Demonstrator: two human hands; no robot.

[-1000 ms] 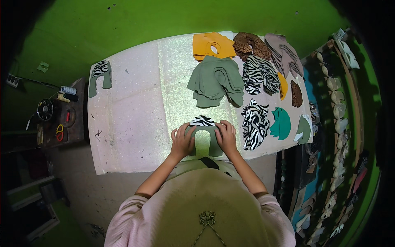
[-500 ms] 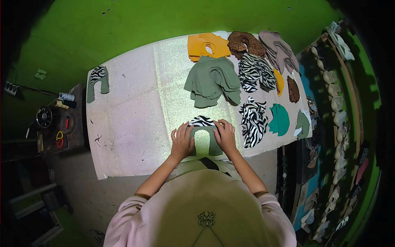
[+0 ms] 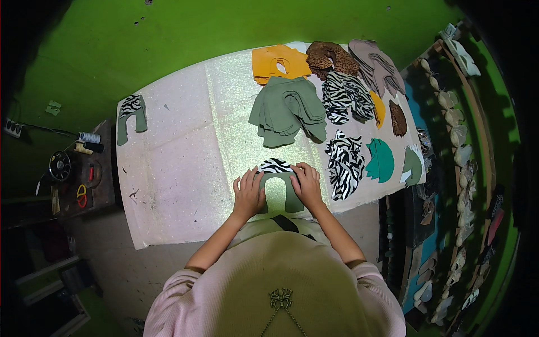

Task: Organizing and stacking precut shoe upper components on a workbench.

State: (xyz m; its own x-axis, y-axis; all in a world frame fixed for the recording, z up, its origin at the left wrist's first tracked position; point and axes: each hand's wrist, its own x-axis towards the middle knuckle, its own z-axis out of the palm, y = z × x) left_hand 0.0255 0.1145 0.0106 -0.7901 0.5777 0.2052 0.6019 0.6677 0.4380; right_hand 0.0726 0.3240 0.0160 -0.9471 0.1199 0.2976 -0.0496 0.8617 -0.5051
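A green U-shaped cutout [image 3: 294,196] lies on the table right in front of me, its two legs toward my body. Along its curved top sits a zebra-print crescent [image 3: 275,164], overlapping the green edge. My left hand [image 3: 247,192] rests over the left side of the cutout, fingers spread and fingertips by the crescent's left end. On the other side, my right hand [image 3: 307,188] lies with spread fingers, its fingertips touching the crescent's right end. Parts of both pieces are hidden under my hands.
Beyond my hands is a pile of green U-shaped cutouts [image 3: 283,118]. Orange cutouts [image 3: 268,63], leopard-print cutouts [image 3: 325,56] and zebra-print crescents [image 3: 343,168] lie nearby, with teal crescents [image 3: 380,161]. A similar zebra-and-green pair [image 3: 132,119] lies far left. Shoe lasts [image 3: 460,137] line the right.
My hands and the pieces under them keep their places. The whole view has shifted very slightly; nothing was taken hold of or let go.
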